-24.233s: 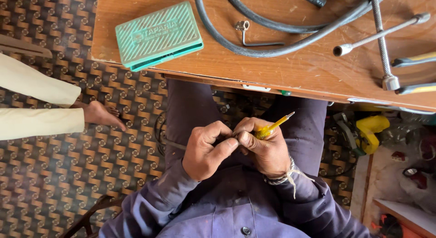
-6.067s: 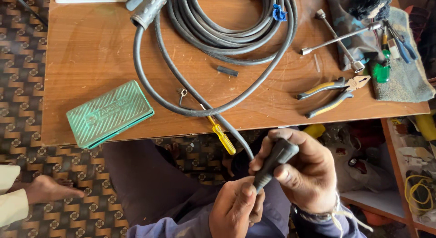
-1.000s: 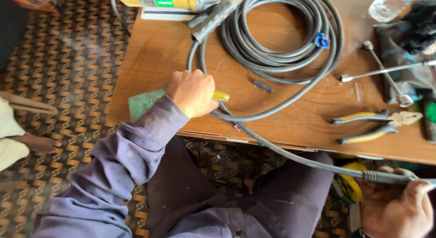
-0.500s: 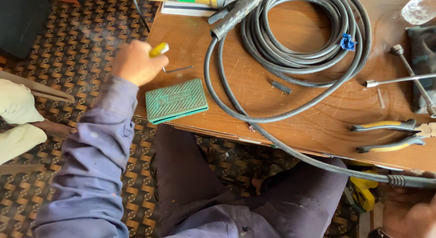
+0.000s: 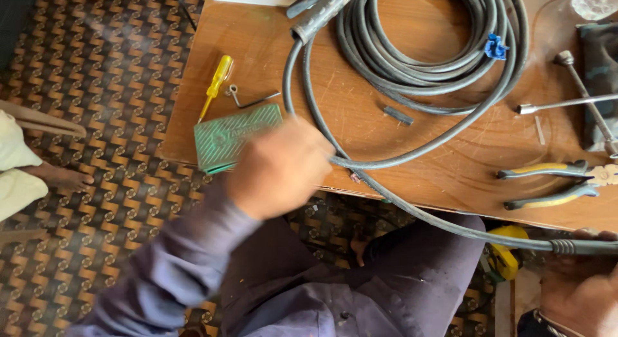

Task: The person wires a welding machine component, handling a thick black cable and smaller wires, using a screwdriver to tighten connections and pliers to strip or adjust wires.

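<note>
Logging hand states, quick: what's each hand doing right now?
Left hand: blurred over the grey hose at the table edge; grip cannot be told.
Right hand: closed on the hose end.

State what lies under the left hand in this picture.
The left hand covers a corner of the green case and part of the grey hose on the wooden table. Whether its fingers grip the hose is hidden.

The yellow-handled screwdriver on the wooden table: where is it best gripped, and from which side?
Probably by the yellow plastic handle of the slim yellow-handled screwdriver, coming from above. It lies flat near the wooden table's left edge, handle at the far end, thin shaft pointing toward the green rectangular case. The handle is the thicker part, with free space either side.
</note>
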